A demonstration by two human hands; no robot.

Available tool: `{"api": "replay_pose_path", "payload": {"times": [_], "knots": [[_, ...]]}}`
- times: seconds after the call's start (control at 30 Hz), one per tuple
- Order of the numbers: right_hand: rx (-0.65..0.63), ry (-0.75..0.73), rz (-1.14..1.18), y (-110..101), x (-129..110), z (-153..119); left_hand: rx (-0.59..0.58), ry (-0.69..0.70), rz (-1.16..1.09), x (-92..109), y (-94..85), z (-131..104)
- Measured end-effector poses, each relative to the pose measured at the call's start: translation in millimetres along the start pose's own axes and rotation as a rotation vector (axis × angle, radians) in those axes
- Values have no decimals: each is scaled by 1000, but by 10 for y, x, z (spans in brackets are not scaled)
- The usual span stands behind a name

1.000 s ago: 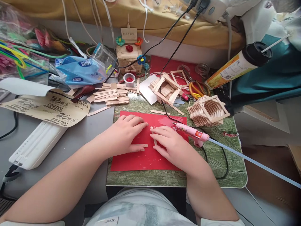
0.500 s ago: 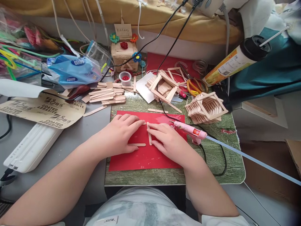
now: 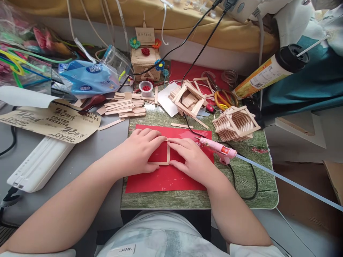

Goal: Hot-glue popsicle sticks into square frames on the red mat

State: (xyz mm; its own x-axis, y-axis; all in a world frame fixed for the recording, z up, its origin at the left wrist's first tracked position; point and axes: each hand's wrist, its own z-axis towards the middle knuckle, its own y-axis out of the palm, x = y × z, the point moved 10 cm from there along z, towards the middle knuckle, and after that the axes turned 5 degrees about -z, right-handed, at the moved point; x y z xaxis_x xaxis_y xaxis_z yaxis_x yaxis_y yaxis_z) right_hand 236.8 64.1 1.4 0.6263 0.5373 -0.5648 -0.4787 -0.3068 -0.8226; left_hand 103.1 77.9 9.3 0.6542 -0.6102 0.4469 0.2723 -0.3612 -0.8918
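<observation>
Left hand: in the head view my left hand [image 3: 143, 151] lies palm down, thumb and forefinger spread wide; the thumb touches the lower stick [image 3: 163, 164] and the forefinger reaches the upper stick [image 3: 166, 140]. I cannot tell whether I grip anything beneath the palm.
Right hand: my right hand [image 3: 191, 157] holds the upright stick [image 3: 168, 153] at its ends, thumb near the bottom and fingertips at the top.
Sticks: between my hands; the upright stick meets the lower stick at a corner, and the upper stick shows just its tip past my left forefinger.
Red sheet: under both hands; the red sheet [image 3: 150, 184] shows pale flecks nearer me.
Glue gun: just beside my right hand, a pink glue gun [image 3: 217, 147] with a long pale glue stick [image 3: 289, 182] running rightward.
Stacked frames: beyond my right hand, one stick stack [image 3: 249, 130] lies tilted near orange-handled scissors [image 3: 221, 103].
Loose sticks: beyond my left hand, a pile of sticks [image 3: 120, 106].
Sandpaper: left of my left hand, a curled sheet of sandpaper [image 3: 45, 125].
</observation>
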Motion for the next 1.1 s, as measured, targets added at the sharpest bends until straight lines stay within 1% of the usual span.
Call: {"api": "replay_pose_path", "payload": {"times": [0.2, 0.37, 0.87, 1.1], "knots": [[33, 12, 44, -27, 47, 3, -9, -1, -11, -5, 18, 13], [31, 5, 45, -8, 63, 9, -17, 17, -15, 15, 19, 17], [36, 9, 37, 20, 58, 10, -14, 15, 55, 11, 106, 50], [34, -37, 15, 30, 3, 7, -10, 8, 40, 11, 108, 36]]}}
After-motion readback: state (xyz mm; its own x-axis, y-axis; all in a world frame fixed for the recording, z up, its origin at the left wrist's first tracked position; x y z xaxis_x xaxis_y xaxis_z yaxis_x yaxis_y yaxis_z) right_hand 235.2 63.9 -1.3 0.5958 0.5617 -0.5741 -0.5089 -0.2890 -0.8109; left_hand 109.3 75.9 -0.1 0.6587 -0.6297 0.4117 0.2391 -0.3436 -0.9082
